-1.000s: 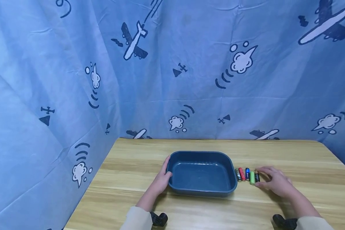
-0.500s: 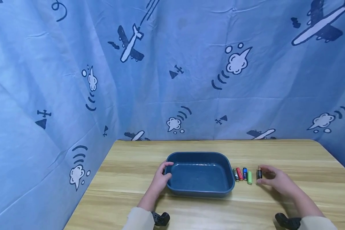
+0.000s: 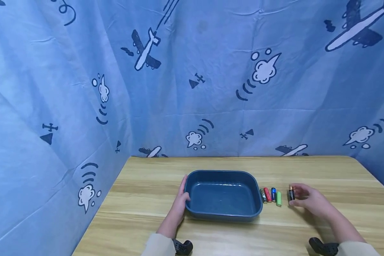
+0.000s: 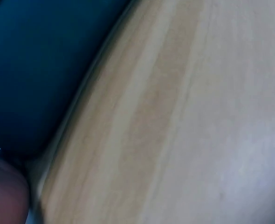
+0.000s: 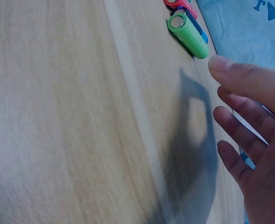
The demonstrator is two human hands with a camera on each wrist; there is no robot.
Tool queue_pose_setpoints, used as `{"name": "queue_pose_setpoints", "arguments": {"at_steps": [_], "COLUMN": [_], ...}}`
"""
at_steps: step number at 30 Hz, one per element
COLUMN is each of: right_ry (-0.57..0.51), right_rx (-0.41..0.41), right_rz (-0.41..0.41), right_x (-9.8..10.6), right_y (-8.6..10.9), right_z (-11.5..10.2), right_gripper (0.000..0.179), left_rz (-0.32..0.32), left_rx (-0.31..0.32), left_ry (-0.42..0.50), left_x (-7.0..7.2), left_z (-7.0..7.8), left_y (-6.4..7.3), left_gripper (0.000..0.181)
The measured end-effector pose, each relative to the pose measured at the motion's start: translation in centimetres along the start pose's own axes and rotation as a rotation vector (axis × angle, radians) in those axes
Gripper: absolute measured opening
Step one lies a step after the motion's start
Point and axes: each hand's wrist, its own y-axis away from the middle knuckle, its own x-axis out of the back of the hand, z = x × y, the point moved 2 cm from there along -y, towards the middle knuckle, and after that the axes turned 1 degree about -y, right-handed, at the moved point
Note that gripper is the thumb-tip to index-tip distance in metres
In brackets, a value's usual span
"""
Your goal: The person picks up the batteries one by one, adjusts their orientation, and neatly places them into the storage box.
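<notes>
A dark blue rectangular basin (image 3: 224,215) sits on the wooden table. My left hand (image 3: 179,203) grips its left rim, thumb over the edge and fingers along the outer wall; the left wrist view shows only the thumb (image 4: 6,193) beside the basin's side. On the right, my right hand (image 3: 313,202) pinches a black battery (image 3: 291,194) with a copper-coloured end between thumb and fingertips. That battery is not visible in the right wrist view. Left of it lie a light green battery (image 3: 278,199), a blue one (image 3: 273,195), a red one (image 3: 267,195) and a dark one (image 3: 263,196).
The light wood table (image 3: 140,199) carries everything. A blue curtain (image 3: 224,89) with plane and cloud drawings hangs behind and along the left side. Dark wrist-worn devices (image 3: 323,246) show near both sleeves.
The black battery, beside the green one earlier, has moved to the right in my right hand, leaving a gap. My left fingers curled over the basin's rim and now lie along its outside.
</notes>
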Motion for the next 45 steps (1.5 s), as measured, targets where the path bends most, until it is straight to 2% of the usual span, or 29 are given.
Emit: {"name": "queue_pose_setpoints", "arguments": {"at_steps": [7,13,21,32,38,45], "right_ry": [-0.013,0.01,-0.012,-0.001,0.02,0.005], "right_rx": [0.013,0.016,0.041,0.157,0.133,0.149], "right_rz": [0.003,0.032,0.031,0.085,0.069,0.064], "right_x": [0.4,1.1,0.8,1.7,2.1,1.6], "right_y": [0.0,-0.1,0.1,-0.5,-0.6,-0.6], "right_z": [0.1,-0.3,-2.1,-4.2,-5.2,-6.0], "right_gripper": [0.078,0.075,0.074,0.067,0.069,0.063], "left_rz": [0.044,0.08,0.122,0.179,0.239,0.251], "left_rx": [-0.012,-0.031,-0.063,-0.051,-0.098,-0.121], "left_ry": [0.018,0.018,0.021,0.036,0.009,0.027], "left_x": [-0.4,-1.0,-0.3,-0.3,-0.5,-0.6], "left_z": [-0.3,-0.4,-0.6,-0.3,-0.1,-0.2], "left_y": [0.1,0.3,0.9,0.4,0.5,1.1], "left_gripper": [0.078,0.059,0.049,0.051,0.048,0.045]}}
